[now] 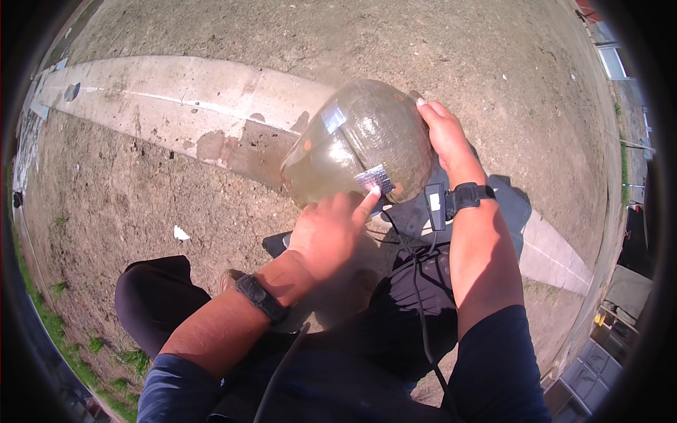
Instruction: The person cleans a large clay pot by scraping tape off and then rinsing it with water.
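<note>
Clearly, smooth curves dominate the centre of the frame: a bulging, see-through vessel (391,134), glossy and rounded, with a yellowish tint towards its lower left. Two silvery patches, one patch (333,120) above and a crinkled patch (372,178) below, shine against its skin. Behind it, a pale, flat concrete strip (176,92) crosses gritty brown soil (451,42), with dark damp blotches near the vessel.

At lower centre, the left hand (328,229) sets one outstretched digit on the lower patch; its other fingers blur along the vessel's lower edge, so I cannot tell whether they grip. The right hand (450,141) lies against the vessel's right side, fingertips uppermost; how far its fingers spread is hidden. The vessel sits between both hands.
</note>
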`<action>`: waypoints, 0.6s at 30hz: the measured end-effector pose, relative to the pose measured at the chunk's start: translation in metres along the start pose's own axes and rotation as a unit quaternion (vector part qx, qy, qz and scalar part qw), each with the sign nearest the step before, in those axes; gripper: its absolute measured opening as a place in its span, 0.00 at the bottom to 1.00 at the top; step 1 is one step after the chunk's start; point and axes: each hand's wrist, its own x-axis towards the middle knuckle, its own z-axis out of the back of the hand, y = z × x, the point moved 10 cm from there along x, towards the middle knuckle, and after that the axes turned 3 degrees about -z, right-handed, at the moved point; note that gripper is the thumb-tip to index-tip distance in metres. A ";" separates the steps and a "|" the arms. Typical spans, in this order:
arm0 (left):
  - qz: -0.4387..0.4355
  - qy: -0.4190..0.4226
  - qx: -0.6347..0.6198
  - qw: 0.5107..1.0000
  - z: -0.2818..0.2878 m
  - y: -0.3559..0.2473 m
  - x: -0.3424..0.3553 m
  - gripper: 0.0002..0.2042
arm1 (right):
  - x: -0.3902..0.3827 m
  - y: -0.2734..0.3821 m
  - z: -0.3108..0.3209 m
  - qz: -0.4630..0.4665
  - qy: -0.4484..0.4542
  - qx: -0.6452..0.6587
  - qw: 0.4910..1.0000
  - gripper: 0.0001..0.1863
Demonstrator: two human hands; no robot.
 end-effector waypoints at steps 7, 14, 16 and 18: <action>-0.003 0.014 0.029 0.999 0.000 -0.002 0.001 0.37 | 0.003 -0.004 0.001 0.000 -0.005 0.006 1.000 0.23; 0.001 0.015 0.023 1.000 -0.002 -0.001 0.000 0.37 | 0.004 -0.004 0.002 -0.001 -0.006 -0.002 1.000 0.23; 0.001 0.009 0.022 1.000 -0.002 -0.001 -0.001 0.36 | 0.004 -0.003 0.002 0.003 -0.007 0.004 1.000 0.23; 0.002 0.003 0.030 1.000 -0.002 0.000 0.000 0.36 | 0.004 -0.002 0.002 0.007 -0.006 0.010 1.000 0.23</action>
